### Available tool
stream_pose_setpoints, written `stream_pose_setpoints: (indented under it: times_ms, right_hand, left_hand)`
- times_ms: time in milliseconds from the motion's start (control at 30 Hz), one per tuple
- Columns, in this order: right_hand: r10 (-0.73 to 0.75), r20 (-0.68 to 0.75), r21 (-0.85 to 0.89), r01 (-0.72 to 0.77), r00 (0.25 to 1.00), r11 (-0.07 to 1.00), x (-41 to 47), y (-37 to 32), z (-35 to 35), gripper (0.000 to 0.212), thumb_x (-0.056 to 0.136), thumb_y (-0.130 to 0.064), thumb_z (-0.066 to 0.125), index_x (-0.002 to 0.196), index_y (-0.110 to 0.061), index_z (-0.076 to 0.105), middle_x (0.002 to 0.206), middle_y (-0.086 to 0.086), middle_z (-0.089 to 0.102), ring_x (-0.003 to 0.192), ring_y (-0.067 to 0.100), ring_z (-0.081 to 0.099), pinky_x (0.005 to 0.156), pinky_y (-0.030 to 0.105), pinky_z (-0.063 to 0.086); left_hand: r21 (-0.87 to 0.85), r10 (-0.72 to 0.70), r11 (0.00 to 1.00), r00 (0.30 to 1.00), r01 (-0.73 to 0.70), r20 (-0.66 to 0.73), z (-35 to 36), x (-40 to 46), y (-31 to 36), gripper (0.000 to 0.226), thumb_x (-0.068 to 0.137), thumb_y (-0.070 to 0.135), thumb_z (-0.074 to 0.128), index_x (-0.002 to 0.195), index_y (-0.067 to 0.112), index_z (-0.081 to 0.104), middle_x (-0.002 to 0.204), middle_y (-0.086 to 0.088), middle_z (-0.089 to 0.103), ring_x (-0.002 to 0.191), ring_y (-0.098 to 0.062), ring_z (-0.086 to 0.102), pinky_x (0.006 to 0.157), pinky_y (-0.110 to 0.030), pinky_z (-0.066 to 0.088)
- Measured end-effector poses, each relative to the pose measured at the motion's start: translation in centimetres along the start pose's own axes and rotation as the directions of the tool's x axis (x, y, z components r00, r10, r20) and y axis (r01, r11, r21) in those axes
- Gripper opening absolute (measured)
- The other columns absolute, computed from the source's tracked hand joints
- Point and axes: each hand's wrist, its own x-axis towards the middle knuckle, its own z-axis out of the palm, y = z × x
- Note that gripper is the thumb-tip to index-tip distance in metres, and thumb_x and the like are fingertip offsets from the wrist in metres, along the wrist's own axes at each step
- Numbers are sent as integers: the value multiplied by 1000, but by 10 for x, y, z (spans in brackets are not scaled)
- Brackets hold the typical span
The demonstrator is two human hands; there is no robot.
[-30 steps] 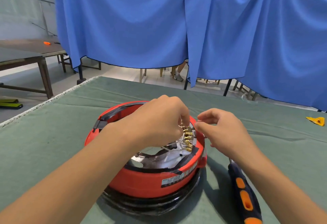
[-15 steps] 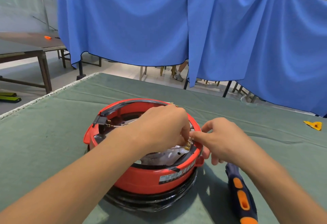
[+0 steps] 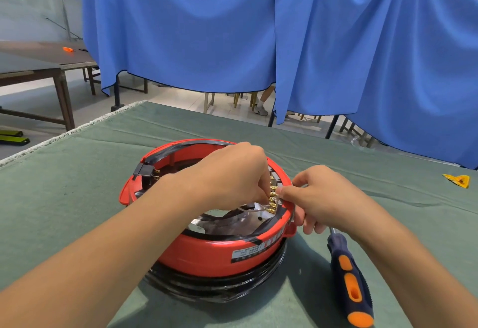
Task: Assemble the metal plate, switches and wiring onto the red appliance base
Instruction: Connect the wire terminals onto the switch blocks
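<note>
Two hands pinch brass terminals at red base right rim.

Green-clothed table bears red appliance base, screwdriver, yellow scrap.

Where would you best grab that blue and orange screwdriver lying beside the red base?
Probably by its thick handle, from above. The screwdriver lies flat on the green cloth, handle toward the viewer, its metal shaft running up under the right hand. The handle's ribbed blue and orange middle lies exposed, and the right hand is nearest, so that hand could close round it.
</note>
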Motion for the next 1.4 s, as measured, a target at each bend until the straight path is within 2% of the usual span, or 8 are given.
stream_pose_setpoints:
  times_ms: [100, 233, 367, 533, 867, 1100, 1300, 1400]
  right_hand:
    - [4, 9, -1, -4, 1000, 1000, 0, 0, -1, 37, 94, -36, 51, 80, -4, 66, 55, 6, 66, 48, 17, 61, 50, 25, 47]
    - [-1, 18, -8, 1, 1000, 1000, 0, 0, -1, 40, 95, -37, 51, 80, -3, 68, 56, 7, 67, 49, 16, 61, 50, 24, 47]
    - [-1, 22, -10, 1, 1000, 1000, 1, 0, -1, 39, 95, -37, 51, 79, -5, 66, 56, 7, 68, 49, 17, 63, 53, 26, 50]
    - [6, 25, -9, -6, 1000, 1000, 1, 0, -1, 37, 95, -37, 51, 79, -6, 64, 56, 6, 67, 48, 16, 63, 51, 25, 50]
    - [4, 14, -9, -4, 1000, 1000, 1, 0, -1, 37, 94, -36, 51, 83, -5, 67, 57, 6, 68, 46, 14, 61, 50, 23, 48]
    - [14, 11, -5, -14, 1000, 1000, 0, 1, 1, 39, 94, -35, 51, 79, -4, 68, 54, 5, 67, 44, 14, 61, 49, 23, 48]
    - [18, -7, -40, -18, 1000, 999, 0, -1, 1, 39, 96, -34, 48, 71, -6, 60, 35, -4, 54, 31, 12, 53, 44, 19, 36]
    - [14, -20, -38, -15, 1000, 999, 0, -2, 5, 39, 95, -27, 45, 65, -5, 58, 44, 4, 61, 34, 16, 58, 46, 20, 39]
  left_hand:
    - [-7, -5, 1000, 1000, 5, -3, 1, 1, -2, 6, 80, 25, 74, 84, 26, 78, 75, 8, 73, 64, -5, 63, 64, -27, 56]
    - [-38, 4, 999, 1000, -4, -2, 2, 2, -5, 4, 79, 24, 75, 81, 24, 79, 72, 8, 73, 60, 3, 60, 53, -12, 47]
    - [-111, 6, 994, 1000, -7, -3, 2, 2, -8, 3, 77, 22, 77, 79, 22, 79, 70, 9, 73, 64, 1, 62, 63, -15, 49]
    - [-131, 13, 991, 1000, -14, -8, 2, 3, -8, 2, 77, 21, 78, 78, 22, 79, 67, 18, 69, 62, 3, 62, 61, -15, 50]
    - [-130, 2, 991, 1000, -4, -17, 2, 3, -7, 2, 76, 21, 78, 77, 23, 79, 66, 12, 71, 59, 1, 63, 59, -18, 51]
    - [14, -21, 1000, 999, 22, -29, 1, -1, 3, 4, 78, 30, 75, 80, 29, 78, 73, 9, 73, 65, -5, 62, 63, -28, 53]
    - [228, 30, 973, 999, -21, -33, -2, -4, 14, 9, 83, 30, 68, 87, 32, 75, 83, 3, 67, 75, -21, 59, 66, -32, 49]
    - [308, 53, 951, 998, -38, -40, 0, -5, 20, 16, 87, 26, 62, 71, 28, 65, 71, 3, 50, 70, -24, 49, 60, -30, 37]
